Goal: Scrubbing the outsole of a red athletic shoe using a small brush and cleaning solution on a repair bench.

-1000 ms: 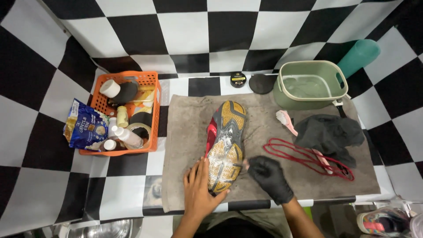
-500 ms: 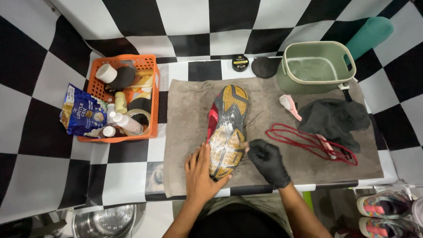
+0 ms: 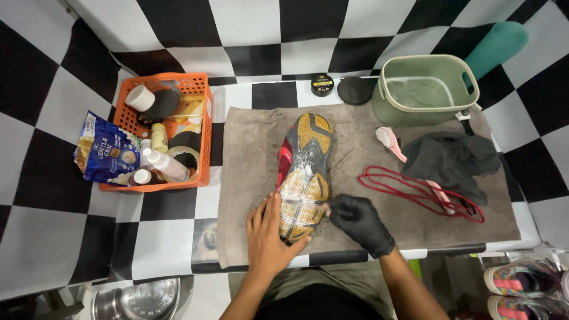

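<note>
Now both hands work on the upturned shoe (image 3: 305,172).
Bare left hand (image 3: 269,234) lies open against it; gloved right hand (image 3: 358,222), fingers closed, rubs the soapy sole, which may slip sideways.

Blue pouch (image 3: 106,150) against orange basket (image 3: 204,127)

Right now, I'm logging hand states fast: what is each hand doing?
Left hand: bare, open, flat against the upturned shoe.
Right hand: black-gloved, closed at the shoe's sole; what it grips cannot be told.
</note>
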